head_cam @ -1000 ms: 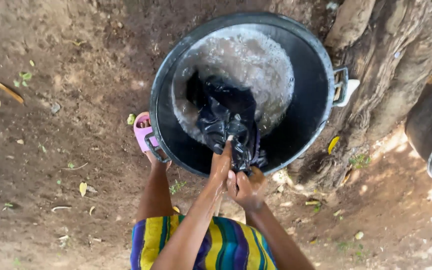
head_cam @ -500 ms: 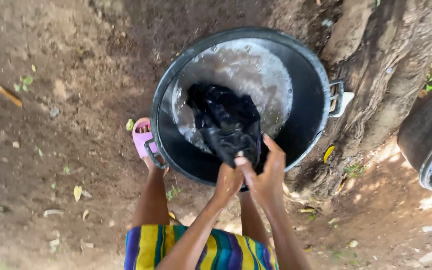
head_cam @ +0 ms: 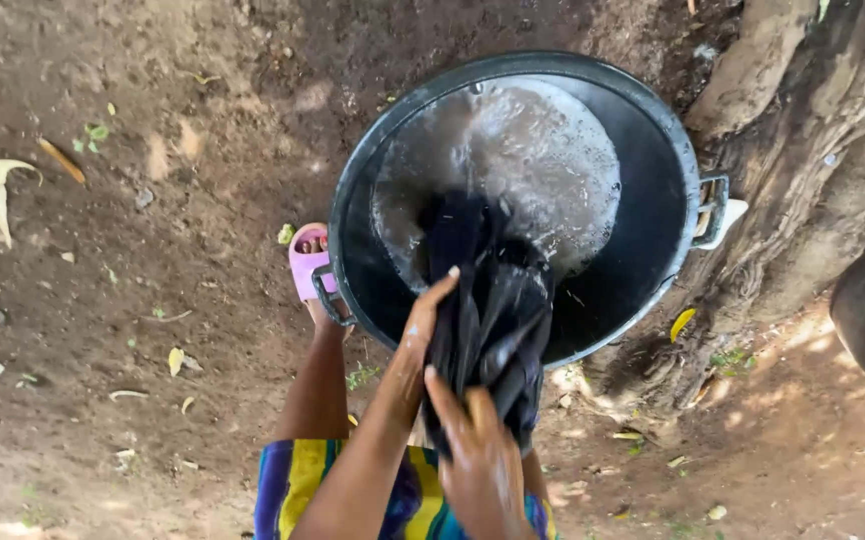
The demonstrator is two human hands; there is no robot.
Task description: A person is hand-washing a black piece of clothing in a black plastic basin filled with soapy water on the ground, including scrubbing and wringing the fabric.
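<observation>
Bare dirt ground (head_cam: pixel 153 250) beside a tree trunk (head_cam: pixel 803 170). Black basin (head_cam: pixel 653 140) of soapy water (head_cam: pixel 523 150) on it. Dark wet cloth (head_cam: pixel 488 310) draped over the near rim, half lifted out. Left hand (head_cam: pixel 421 335) and right hand (head_cam: pixel 478 450) each with grip closed on cloth. Pink sandal (head_cam: pixel 308 262) just beside basin.

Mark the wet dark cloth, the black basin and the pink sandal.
wet dark cloth (head_cam: pixel 493 320), head view, middle of the bunched folds above the hands.
black basin (head_cam: pixel 653 200), head view, bare inner wall on the right.
pink sandal (head_cam: pixel 308 262), head view, strap over the toes.
</observation>
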